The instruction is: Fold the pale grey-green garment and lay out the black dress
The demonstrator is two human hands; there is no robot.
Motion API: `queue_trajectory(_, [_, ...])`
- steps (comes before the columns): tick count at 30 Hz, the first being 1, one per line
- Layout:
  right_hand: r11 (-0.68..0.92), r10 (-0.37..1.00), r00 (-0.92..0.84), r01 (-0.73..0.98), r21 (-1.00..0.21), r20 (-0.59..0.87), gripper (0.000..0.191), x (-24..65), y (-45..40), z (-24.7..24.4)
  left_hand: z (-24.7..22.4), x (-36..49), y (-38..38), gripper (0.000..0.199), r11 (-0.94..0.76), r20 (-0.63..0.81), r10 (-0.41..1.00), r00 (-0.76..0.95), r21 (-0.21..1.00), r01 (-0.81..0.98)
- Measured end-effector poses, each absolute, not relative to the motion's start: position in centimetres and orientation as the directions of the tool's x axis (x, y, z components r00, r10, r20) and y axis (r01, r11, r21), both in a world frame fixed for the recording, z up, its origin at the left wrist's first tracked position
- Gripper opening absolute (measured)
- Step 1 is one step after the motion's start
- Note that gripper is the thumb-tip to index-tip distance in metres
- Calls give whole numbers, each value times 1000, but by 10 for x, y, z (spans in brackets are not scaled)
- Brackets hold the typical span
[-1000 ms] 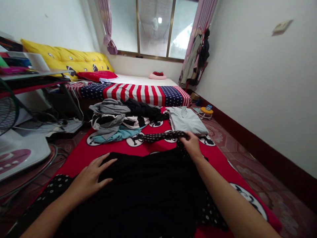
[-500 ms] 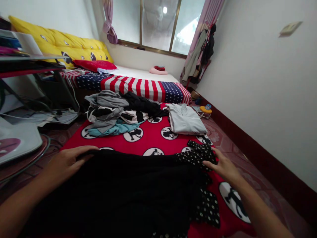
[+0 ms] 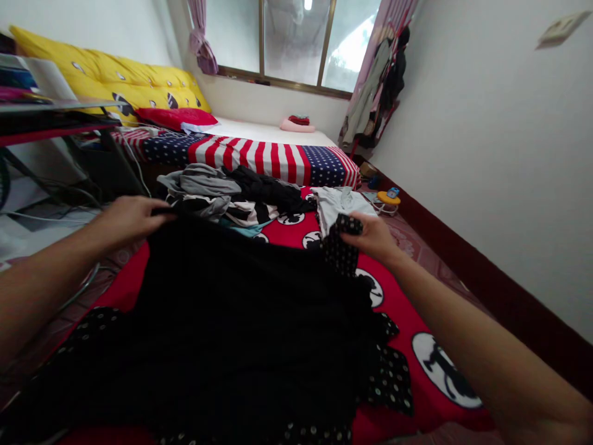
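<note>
A black garment with polka-dot trim (image 3: 241,321) spreads across the near part of a red blanket with round black-and-white figures (image 3: 428,303). Its far edge is lifted off the blanket between my two hands. My left hand (image 3: 134,222) pinches the black cloth at the upper left corner. At the upper right, my right hand (image 3: 370,237) grips a bunched dotted part of the garment. The dotted pieces at its lower right and lower left lie on or near the blanket. Just beyond my right hand is a folded light grey garment (image 3: 340,201), partly covered.
A heap of grey, black, striped and teal clothes (image 3: 222,191) lies at the blanket's far left. Behind it stands a bed with a stars-and-stripes cover (image 3: 259,157). A desk (image 3: 55,133) with cables is at left; a small yellow stool (image 3: 388,198) stands by the right wall.
Both hands have risen and moved away from me, lifting the garment's far edge. My right hand has also come leftward, now in front of the grey folded garment.
</note>
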State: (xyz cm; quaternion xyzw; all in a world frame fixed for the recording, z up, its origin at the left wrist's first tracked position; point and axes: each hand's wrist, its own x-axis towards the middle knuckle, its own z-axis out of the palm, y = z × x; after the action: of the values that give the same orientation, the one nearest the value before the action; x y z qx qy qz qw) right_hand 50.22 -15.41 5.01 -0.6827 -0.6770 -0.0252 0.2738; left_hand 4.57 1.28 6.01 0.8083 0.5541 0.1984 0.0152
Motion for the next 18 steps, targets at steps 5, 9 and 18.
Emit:
queue_trajectory(5, [-36, 663, 368, 886, -463, 652, 81, 503, -87, 55, 74, 104, 13, 58, -404, 654, 738, 162, 236, 884])
queue_trajectory(9, [114, 738, 199, 905, -410, 645, 67, 478, -104, 13, 13, 136, -12, 56, -645, 538, 700, 469, 195, 739])
queue_trajectory(18, [188, 972, -144, 952, -241, 187, 52, 475, -179, -74, -84, 132, -13, 63, -639, 48, 765, 643, 187, 746])
